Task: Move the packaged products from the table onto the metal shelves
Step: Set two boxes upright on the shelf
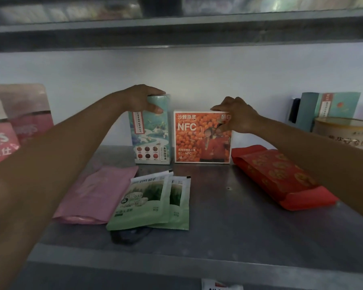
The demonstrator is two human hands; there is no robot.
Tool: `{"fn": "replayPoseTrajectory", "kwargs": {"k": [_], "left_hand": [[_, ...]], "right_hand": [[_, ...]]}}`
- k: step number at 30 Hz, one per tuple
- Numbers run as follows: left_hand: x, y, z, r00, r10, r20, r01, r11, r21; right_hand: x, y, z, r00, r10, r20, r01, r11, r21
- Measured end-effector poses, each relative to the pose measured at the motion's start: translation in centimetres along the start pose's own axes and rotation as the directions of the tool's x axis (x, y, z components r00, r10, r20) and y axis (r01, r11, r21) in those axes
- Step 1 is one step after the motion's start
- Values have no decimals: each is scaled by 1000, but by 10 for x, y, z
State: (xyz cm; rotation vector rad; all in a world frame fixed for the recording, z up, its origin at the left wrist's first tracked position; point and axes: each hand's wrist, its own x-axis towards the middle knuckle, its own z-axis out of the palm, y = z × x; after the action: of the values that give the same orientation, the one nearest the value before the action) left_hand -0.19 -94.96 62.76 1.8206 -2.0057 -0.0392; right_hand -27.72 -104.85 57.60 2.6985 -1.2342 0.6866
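A: What sits at the far left of the grey metal shelf point(228, 243)?

B: A pink-and-red printed bag point(8, 130), upright and partly cut off by the frame edge. Right of it, a flat pink pouch point(96, 195) lies on the shelf.

A: And the left hand point(142, 99)?

B: It grips the top of a tall teal carton point(152, 137) standing upright toward the back of the shelf. The fingers point(155, 93) curl over the top edge and the thumb presses the front face.

A: In front of that?

B: Two pale green sachets point(145, 201) lie flat and overlapping, the left one touching the pink pouch. A dark object point(130, 236) shows from under them; I cannot tell what it is.

A: The middle?

B: An orange-and-white box point(199, 141) marked NFC stands upright just beside the carton, with a narrow gap between them. The right hand point(237, 117) pinches its upper right corner, fingers curled over the top and thumb on the front.

A: Further right?

B: A red flat packet with gold print point(281, 178) lies near the box. Beyond it is a cream round tin point(344, 132), with teal boxes point(331, 106) standing behind.
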Motion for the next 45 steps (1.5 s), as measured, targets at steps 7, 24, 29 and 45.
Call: {"fn": "replayPoseTrajectory", "kwargs": {"k": [7, 24, 29, 45], "left_hand": [[0, 6, 6, 999, 12, -45, -8, 997, 80], [-2, 13, 11, 991, 34, -126, 12, 938, 346], [-9, 29, 12, 983, 43, -177, 22, 937, 350], [-52, 278, 113, 892, 381, 243, -447, 825, 347]], "right_hand": [[0, 0, 0, 1000, -5, -9, 6, 995, 104], [-20, -20, -10, 996, 64, 57, -61, 997, -49], [-32, -24, -20, 995, 96, 29, -95, 994, -50], [-219, 8, -122, 759, 649, 60, -556, 692, -460]]}}
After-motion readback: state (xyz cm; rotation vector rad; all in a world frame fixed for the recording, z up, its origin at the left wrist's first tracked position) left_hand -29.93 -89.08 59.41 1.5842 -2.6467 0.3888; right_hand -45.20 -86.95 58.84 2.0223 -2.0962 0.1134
